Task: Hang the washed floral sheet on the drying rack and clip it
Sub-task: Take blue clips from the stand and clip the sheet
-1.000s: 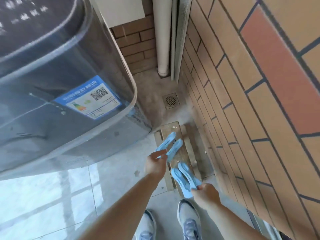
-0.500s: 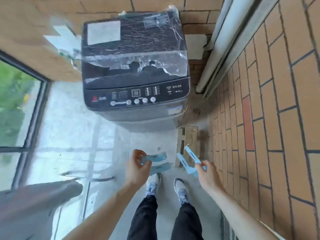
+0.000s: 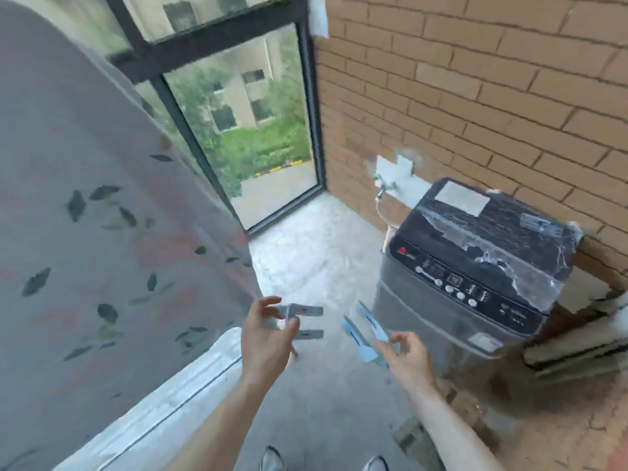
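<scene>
Each of the hands, left hand [image 3: 268,338] and right hand [image 3: 406,356], pinches what looks like a blue clip [image 3: 365,329], so bring them gently up to the floral sheet [image 3: 102,215] hanging left.

No lettering can be read. The washing machine [image 3: 475,266] at the right carries a red logo and white panel markings, and pale stickers on its lid, all too blurred.
</scene>
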`<state>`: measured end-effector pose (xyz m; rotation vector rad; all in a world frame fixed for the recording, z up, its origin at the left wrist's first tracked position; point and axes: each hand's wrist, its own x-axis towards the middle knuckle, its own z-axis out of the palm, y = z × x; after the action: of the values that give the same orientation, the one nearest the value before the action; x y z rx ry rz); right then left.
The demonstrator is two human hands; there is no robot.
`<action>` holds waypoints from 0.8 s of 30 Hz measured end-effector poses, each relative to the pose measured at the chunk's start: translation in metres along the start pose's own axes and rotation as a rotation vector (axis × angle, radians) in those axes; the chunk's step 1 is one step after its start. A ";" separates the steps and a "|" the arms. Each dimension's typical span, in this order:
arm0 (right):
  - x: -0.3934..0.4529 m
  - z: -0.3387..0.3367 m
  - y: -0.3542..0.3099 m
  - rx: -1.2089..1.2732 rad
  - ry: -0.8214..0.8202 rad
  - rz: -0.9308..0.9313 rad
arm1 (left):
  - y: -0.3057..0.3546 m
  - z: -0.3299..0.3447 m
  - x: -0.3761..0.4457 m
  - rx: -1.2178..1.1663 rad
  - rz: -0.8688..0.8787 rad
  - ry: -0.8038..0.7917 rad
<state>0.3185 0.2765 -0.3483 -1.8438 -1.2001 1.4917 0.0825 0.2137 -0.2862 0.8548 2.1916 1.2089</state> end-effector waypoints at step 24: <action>-0.178 0.287 -0.369 0.036 -0.646 -0.930 | 0.024 -0.466 0.036 -0.018 0.134 0.422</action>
<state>-0.0778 0.2652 -0.0428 -0.5369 -1.9204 1.4930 -0.2486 -0.0109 -0.0425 0.8069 2.4747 1.5918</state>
